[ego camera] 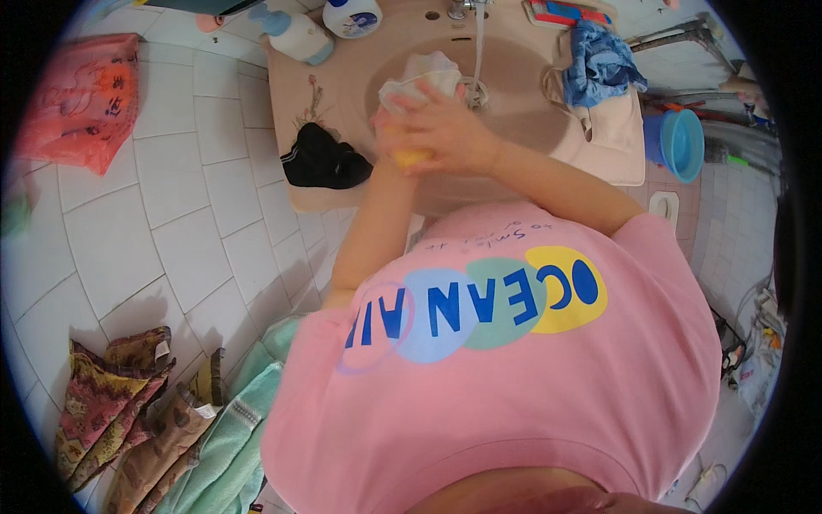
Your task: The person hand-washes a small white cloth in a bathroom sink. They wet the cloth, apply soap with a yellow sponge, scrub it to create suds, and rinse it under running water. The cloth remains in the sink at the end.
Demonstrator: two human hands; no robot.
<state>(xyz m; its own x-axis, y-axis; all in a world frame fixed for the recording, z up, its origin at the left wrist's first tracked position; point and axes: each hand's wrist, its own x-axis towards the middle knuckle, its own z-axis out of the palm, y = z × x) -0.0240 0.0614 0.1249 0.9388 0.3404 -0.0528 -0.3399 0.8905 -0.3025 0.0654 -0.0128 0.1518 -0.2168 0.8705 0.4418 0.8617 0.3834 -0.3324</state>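
Both hands are together over the sink basin (539, 141), slightly blurred. A wet white cloth item (427, 70), perhaps a sock, is in my left hand (385, 125), which is partly covered by the right. My right hand (453, 132) lies across it with fingers spread over the cloth, pressing a yellow bar, seemingly soap (411, 157), against it. Water runs from the metal faucet (459, 9) in a stream (480, 42) just right of the cloth, towards the drain (476, 94). A black sock (324, 159) with white stripes rests on the sink's left ledge.
A pump bottle (298, 38) and a white-and-blue bottle (352, 18) stand at the back left. Blue crumpled fabric (600, 64) and a red-and-blue brush (568, 13) lie on the right ledge. A blue bucket (682, 146) is beyond; towels (237, 417) hang at lower left.
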